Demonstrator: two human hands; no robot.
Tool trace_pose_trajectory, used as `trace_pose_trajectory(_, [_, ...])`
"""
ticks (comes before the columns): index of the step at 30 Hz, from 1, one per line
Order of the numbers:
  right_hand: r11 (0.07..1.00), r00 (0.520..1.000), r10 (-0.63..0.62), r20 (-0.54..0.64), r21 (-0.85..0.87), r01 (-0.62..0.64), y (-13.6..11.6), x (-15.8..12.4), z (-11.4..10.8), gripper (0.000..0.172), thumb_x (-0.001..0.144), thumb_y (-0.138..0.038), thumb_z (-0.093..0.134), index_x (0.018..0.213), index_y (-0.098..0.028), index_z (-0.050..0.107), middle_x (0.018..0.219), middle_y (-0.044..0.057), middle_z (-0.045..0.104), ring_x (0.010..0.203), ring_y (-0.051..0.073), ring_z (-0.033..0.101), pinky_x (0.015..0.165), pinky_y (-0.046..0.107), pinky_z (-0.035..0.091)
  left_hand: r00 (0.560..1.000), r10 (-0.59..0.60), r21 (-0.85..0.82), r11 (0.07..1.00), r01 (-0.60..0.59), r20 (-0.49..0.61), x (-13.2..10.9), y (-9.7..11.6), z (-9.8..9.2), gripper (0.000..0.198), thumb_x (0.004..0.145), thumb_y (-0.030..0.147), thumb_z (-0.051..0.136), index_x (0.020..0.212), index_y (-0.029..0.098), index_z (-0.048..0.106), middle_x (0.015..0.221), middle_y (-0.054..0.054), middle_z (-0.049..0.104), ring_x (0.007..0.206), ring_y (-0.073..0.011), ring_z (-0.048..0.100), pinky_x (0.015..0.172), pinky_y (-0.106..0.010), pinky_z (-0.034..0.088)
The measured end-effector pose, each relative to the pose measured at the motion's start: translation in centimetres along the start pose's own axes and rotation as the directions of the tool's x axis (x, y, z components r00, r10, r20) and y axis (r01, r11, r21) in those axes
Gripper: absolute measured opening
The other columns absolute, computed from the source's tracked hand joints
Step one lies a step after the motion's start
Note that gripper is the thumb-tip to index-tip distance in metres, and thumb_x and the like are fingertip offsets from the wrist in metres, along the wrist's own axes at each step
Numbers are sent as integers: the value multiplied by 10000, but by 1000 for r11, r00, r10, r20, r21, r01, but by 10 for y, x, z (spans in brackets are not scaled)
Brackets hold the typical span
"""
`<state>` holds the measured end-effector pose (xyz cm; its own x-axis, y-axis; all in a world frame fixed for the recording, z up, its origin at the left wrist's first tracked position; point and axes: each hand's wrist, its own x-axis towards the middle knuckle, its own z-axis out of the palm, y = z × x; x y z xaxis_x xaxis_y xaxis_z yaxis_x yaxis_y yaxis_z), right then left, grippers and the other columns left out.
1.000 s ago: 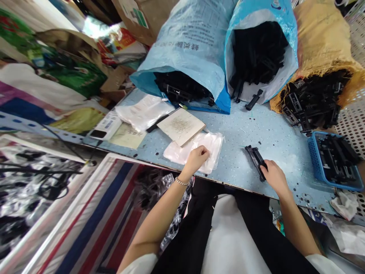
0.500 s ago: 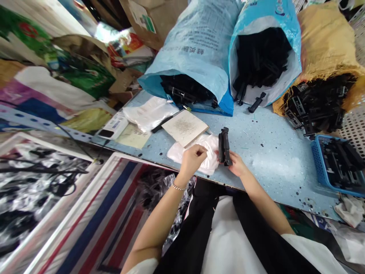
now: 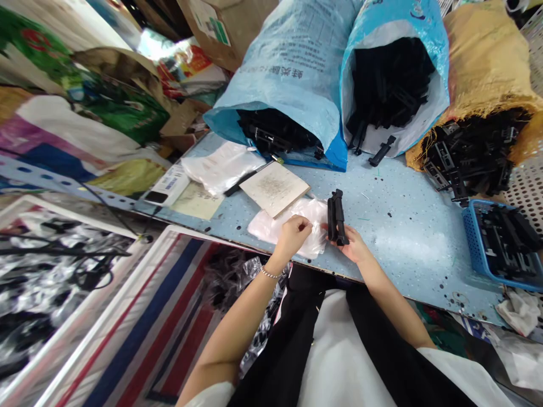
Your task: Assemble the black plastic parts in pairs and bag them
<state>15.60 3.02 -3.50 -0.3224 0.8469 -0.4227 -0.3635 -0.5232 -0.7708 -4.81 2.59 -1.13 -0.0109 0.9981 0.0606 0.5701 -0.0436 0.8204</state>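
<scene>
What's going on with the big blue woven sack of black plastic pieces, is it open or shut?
Open. The blue woven sack has a wide, white-lined mouth, and you can see the black plastic pieces piled inside.

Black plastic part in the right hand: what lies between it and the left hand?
The head view shows a white plastic bag there, under the left hand and reaching the black plastic part in the right hand.

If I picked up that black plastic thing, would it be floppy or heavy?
Probably stiff: the black plastic part stands straight in the right hand without sagging. Probably light too, as just that hand's fingers hold it.
</scene>
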Motion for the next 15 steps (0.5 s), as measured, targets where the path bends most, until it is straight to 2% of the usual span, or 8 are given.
trace_pose_trajectory(2, [999,1000,4,2,-33,-4,-3,-1,1,401,714,-541,789,952,-236,685,1024,84,769,773,215,706,626,312,560,999,40,7,999,-40,-25,-4,1,-9,85,876,186,557,861,195,640,828,-25,672,774,-171,654,752,-296,553])
trace_pose_trajectory(4, [999,1000,11,5,-48,-11,-7,-6,2,399,709,-544,785,942,-241,673,1011,84,761,766,217,698,618,313,558,985,173,120,978,-170,-12,-9,1,-13,180,887,116,509,905,192,672,975,-76,706,925,-205,677,850,-338,567])
trace_pose_trajectory(6, [1000,999,28,37,-16,-27,-10,-17,-1,380,738,-531,761,958,-235,666,996,84,748,773,208,686,621,304,557,961,273,253,927,-276,48,-11,-1,-13,280,876,45,463,909,181,706,1122,-130,703,1063,-252,667,937,-401,563])
trace_pose_trajectory(9, [991,983,113,147,50,-121,-11,-37,-7,337,834,-487,667,988,-187,666,865,73,702,693,166,635,521,247,511,958,268,286,915,-285,97,-9,-7,-8,377,879,31,437,1090,165,719,1242,-156,680,1131,-273,667,990,-438,567])
trace_pose_trajectory(12, [943,899,285,332,72,-325,-5,-50,-8,313,927,-420,542,1013,-145,663,703,13,597,481,80,428,344,154,323,965,248,158,953,-259,83,-4,-14,-6,474,858,40,457,1281,148,643,1355,-157,635,1265,-267,618,1096,-438,519])
trace_pose_trajectory(14, [895,832,357,425,100,-435,0,-52,-5,322,969,-388,464,1030,-138,658,665,-20,532,430,53,268,296,120,210,973,225,85,970,-229,55,-5,-15,-9,544,835,32,464,1351,148,594,1414,-160,599,1341,-267,568,1135,-441,488])
trace_pose_trajectory(15, [880,818,369,442,116,-460,3,-50,-3,334,982,-380,434,1036,-135,655,662,-28,510,427,50,220,286,111,180,977,210,64,975,-212,38,-7,-15,-11,570,841,34,461,1389,153,564,1447,-163,573,1362,-266,551,1140,-440,485])
